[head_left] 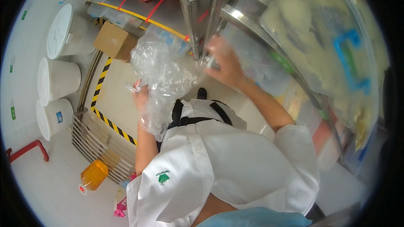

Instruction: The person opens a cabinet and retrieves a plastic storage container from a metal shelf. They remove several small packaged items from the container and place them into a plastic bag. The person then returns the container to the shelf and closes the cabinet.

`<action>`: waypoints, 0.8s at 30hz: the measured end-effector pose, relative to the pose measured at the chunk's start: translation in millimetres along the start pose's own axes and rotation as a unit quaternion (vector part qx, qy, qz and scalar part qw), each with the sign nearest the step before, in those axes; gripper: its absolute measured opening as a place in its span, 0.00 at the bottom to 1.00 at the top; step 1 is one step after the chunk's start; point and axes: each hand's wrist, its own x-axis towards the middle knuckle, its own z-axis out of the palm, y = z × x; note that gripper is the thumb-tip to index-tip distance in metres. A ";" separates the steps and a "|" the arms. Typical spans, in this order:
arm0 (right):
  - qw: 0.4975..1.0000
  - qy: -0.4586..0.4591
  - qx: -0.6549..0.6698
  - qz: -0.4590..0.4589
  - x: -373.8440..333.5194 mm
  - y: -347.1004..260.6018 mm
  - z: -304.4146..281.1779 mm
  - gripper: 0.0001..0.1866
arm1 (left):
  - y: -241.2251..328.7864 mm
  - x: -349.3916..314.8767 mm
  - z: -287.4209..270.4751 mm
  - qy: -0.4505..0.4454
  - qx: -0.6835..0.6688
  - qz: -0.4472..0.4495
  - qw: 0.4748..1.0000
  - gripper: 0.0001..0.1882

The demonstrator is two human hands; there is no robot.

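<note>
A crumpled clear plastic bag [162,73] hangs in front of me at the left, its lower part trailing along my left forearm. My left hand [141,94] is closed on the bag's left side, and the bag hides part of the fingers. To the right of the bag is my right hand [227,61], raised beside the metal shelf posts [191,21] and smeared by motion. A small pale thing shows by its thumb, too blurred to name. Whether the right hand grips it, I cannot tell.
Shelves with yellow edging [164,27] hold plastic boxes ahead. A cardboard box [114,41] sits left of the bag. White lidded bins [63,77], a slatted metal rack [99,143] and an amber-filled jug [94,174] are further left. A large clear bin [311,29] rests on the right rack.
</note>
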 end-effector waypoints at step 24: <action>0.901 -0.016 0.406 0.152 -17.1 -89.8 141.7 0.26 | 28.9 -55.8 48.7 -0.327 0.392 0.251 0.822 0.21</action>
